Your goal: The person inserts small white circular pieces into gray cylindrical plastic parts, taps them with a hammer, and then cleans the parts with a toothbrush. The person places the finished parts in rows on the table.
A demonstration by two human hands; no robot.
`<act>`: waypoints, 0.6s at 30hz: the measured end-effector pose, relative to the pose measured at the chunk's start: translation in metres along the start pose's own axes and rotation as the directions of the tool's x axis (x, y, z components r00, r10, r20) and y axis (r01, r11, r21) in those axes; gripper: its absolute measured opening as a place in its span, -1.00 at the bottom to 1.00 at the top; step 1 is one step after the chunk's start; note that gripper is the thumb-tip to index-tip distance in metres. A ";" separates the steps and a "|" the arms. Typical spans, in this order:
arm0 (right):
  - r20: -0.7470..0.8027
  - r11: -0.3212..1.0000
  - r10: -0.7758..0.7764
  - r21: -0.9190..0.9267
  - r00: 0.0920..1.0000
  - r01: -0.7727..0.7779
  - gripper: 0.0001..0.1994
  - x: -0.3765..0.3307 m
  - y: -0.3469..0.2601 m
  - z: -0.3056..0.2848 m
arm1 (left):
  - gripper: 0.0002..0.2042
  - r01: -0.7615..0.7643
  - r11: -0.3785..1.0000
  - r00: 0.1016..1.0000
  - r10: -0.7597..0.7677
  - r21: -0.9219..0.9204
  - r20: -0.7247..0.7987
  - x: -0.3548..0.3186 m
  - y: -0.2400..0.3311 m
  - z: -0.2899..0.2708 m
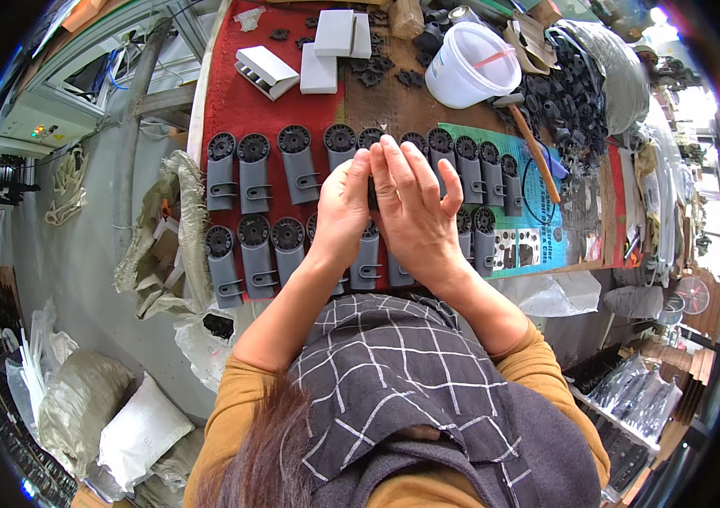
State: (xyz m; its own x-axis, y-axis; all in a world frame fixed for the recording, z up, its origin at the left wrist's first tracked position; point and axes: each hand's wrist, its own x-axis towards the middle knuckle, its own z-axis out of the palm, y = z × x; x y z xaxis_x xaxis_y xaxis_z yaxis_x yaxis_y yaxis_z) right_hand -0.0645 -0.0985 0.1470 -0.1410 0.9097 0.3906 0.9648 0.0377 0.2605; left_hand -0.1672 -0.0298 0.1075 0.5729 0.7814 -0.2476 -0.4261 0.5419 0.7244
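Observation:
My left hand and my right hand meet over the middle of two rows of grey plastic tube-like parts with round black ends. The back row and the front row run across the table, each part bearing a small looped tab. On my right hand the fingers stretch away from me, slightly apart, and cover several parts. Seen edge-on, the left one has its fingers extended and close together, tips near the right hand's. A dark part shows in the narrow gap between my palms; nothing held is visible.
White boxes lie at the back of the red-covered table. A white bucket stands behind the rows. Right of them are a hammer, a green-blue printed sheet and a heap of black parts. Sacks sit at lower left.

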 end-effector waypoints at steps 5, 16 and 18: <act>-0.022 0.985 0.150 0.094 0.988 -0.147 -0.40 -0.006 -0.009 0.000 | -0.59 0.029 0.999 0.992 -0.024 0.040 -0.127 0.000 0.000 0.004; -0.028 0.989 0.099 0.115 0.995 -0.096 -0.37 -0.011 -0.016 0.006 | -0.53 -0.023 0.997 1.000 0.023 -0.077 0.001 0.003 -0.002 0.009; 0.000 0.891 0.218 0.409 0.976 -0.200 -0.36 -0.009 -0.006 0.003 | -0.51 0.066 0.995 0.994 -0.071 -0.070 -0.077 0.003 0.000 0.008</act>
State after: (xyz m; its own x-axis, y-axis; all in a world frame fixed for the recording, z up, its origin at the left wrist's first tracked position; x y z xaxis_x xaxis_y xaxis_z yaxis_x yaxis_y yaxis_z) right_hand -0.0688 -0.1060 0.1391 0.0732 0.8961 0.4378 0.9782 0.0210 -0.2067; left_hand -0.1592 -0.0301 0.1118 0.5462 0.7623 -0.3472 -0.4352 0.6124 0.6600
